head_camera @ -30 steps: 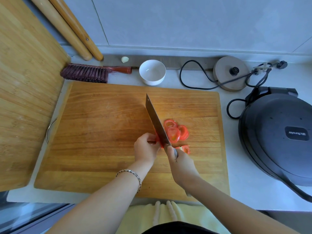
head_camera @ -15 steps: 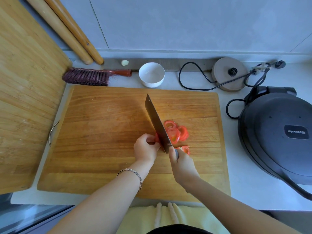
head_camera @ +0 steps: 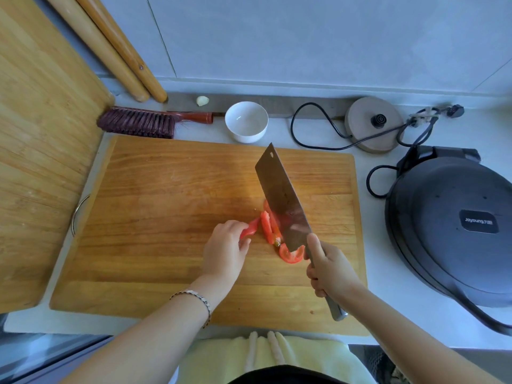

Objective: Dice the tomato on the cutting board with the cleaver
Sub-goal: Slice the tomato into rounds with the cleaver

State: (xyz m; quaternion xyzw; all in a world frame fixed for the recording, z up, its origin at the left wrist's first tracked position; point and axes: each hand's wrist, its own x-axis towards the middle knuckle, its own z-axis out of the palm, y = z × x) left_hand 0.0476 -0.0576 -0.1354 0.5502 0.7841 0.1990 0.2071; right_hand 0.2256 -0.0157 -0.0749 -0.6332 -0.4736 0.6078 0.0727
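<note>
Red tomato slices (head_camera: 268, 228) lie near the middle of the wooden cutting board (head_camera: 166, 206). One more slice (head_camera: 289, 254) rests flat just below the blade's heel. My right hand (head_camera: 329, 268) grips the handle of the cleaver (head_camera: 282, 195), whose wide blade is tilted to the right over part of the slices and hides them. My left hand (head_camera: 225, 249) pinches a red tomato piece (head_camera: 250, 228) at the left end of the slices.
A white bowl (head_camera: 246, 121) and a brush (head_camera: 141, 122) sit behind the board. A kettle base (head_camera: 372, 123) with its cord and a black electric griddle (head_camera: 454, 225) stand at the right. A second bamboo board (head_camera: 41, 151) leans at the left.
The cleaver has tipped from upright to leaning right and shifted right. My left hand has come away from the blade holding a tomato piece. The slices now stand bunched beside the blade.
</note>
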